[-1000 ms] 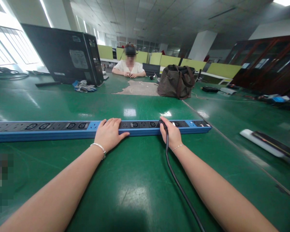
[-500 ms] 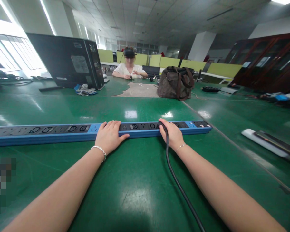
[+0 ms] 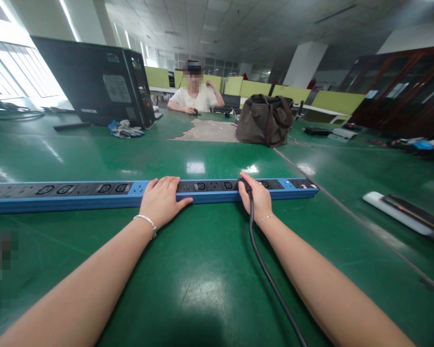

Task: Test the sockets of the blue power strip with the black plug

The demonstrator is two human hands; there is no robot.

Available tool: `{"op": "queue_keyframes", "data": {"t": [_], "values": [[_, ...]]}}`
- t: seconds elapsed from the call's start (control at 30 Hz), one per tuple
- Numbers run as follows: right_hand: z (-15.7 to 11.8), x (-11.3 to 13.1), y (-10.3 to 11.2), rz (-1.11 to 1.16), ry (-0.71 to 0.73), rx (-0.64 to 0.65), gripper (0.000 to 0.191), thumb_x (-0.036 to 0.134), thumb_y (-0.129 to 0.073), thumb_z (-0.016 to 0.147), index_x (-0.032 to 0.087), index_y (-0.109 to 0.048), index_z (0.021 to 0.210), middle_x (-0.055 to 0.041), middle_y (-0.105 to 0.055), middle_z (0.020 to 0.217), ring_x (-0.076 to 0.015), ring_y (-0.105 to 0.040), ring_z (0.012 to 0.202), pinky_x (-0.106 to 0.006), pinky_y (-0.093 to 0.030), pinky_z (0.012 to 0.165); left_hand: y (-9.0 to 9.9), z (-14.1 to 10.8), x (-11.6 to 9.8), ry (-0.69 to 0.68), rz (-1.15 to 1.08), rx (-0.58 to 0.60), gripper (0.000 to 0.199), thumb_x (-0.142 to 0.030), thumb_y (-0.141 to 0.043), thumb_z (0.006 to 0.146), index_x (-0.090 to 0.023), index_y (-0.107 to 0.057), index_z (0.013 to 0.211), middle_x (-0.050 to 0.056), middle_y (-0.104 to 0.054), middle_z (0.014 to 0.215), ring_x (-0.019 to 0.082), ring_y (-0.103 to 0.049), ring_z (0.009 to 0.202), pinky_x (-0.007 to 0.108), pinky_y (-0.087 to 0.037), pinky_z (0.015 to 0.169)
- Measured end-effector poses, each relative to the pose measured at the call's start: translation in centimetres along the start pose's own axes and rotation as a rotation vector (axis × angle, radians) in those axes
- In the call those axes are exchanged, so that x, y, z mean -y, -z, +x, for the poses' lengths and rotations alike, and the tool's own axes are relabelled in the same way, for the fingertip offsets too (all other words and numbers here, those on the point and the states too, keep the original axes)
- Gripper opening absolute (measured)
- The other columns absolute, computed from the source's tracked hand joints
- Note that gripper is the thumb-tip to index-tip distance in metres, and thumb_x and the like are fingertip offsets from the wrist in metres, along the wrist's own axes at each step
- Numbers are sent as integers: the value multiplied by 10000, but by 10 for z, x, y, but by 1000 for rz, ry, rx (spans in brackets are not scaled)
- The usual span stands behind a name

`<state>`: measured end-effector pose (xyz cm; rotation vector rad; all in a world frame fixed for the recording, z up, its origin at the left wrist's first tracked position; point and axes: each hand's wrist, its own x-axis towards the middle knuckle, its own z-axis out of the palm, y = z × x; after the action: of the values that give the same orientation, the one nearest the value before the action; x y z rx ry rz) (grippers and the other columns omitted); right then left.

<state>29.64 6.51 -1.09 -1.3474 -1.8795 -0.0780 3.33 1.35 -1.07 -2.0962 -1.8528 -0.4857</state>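
A long blue power strip [image 3: 104, 203] with black sockets lies across the green table. My left hand [image 3: 159, 204] grips its middle, fingers over the top and the thumb along the near side. Farther right, my right hand [image 3: 259, 198] is closed around a black power plug [image 3: 243, 185], which is at the strip's socket face. My fingers partly cover the plug, so how deep it sits cannot be seen. From the plug, a thick black cable [image 3: 270, 277] runs down toward me between my forearms.
At the back left stand a black computer case [image 3: 90, 84] and work gloves [image 3: 126, 129]. A brown bag [image 3: 255, 123] sits beyond the strip. A white and black bar-shaped object [image 3: 398, 212] lies to the right. Across the table sits another person [image 3: 193, 100].
Both my hands keep their places on the strip and the plug, with the right fingers shifting slightly. The person opposite has raised one hand toward the head. The view has shifted a little.
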Motion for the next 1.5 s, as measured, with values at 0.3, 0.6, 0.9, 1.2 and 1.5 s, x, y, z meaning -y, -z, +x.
{"op": "queue_keyframes", "data": {"t": [0.3, 0.6, 0.9, 1.2, 1.5], "values": [[5, 2, 3, -77, 87, 32, 291, 276, -445, 862, 210, -646, 1062, -32, -688, 1050, -211, -629, 988, -356, -443, 940, 1, 0, -1, -5, 18, 1, 661, -591, -466, 785, -103, -496, 1230, 161, -564, 1245, 279, -493, 1167, 431, -284, 1024], [-1, -2, -5, 13, 93, -9, 341, 281, -414, 873, 208, -592, 1154, -42, -662, 1116, -194, -625, 964, -350, -444, 916, 0, 0, 0, 7, 23, 4, 643, -602, -456, 784, -139, -498, 1229, 143, -567, 1250, 268, -487, 1178, 427, -283, 1028], [-1, -5, -16, -94, -43, -52, 386, 380, -437, 853, 161, -640, 1096, -114, -663, 1098, -252, -574, 1085, -413, -377, 977, 1, 0, -1, 15, -6, -7, 650, -593, -474, 775, -121, -503, 1221, 154, -565, 1241, 285, -489, 1168, 433, -307, 1003], [0, -6, -16, -40, -20, -79, 348, 377, -410, 876, 176, -655, 1019, -93, -687, 1040, -225, -608, 1026, -366, -398, 951, 2, -1, -2, 17, 25, 2, 626, -592, -456, 787, -148, -495, 1227, 139, -565, 1246, 275, -489, 1167, 436, -297, 1013], [5, -2, -12, 184, -148, -172, 387, 427, -375, 882, 178, -647, 1001, -78, -698, 995, -213, -631, 955, -366, -430, 924, 2, -1, -2, 10, 0, 3, 644, -593, -450, 787, -129, -493, 1231, 164, -556, 1249, 288, -485, 1170, 447, -298, 1010]]}}
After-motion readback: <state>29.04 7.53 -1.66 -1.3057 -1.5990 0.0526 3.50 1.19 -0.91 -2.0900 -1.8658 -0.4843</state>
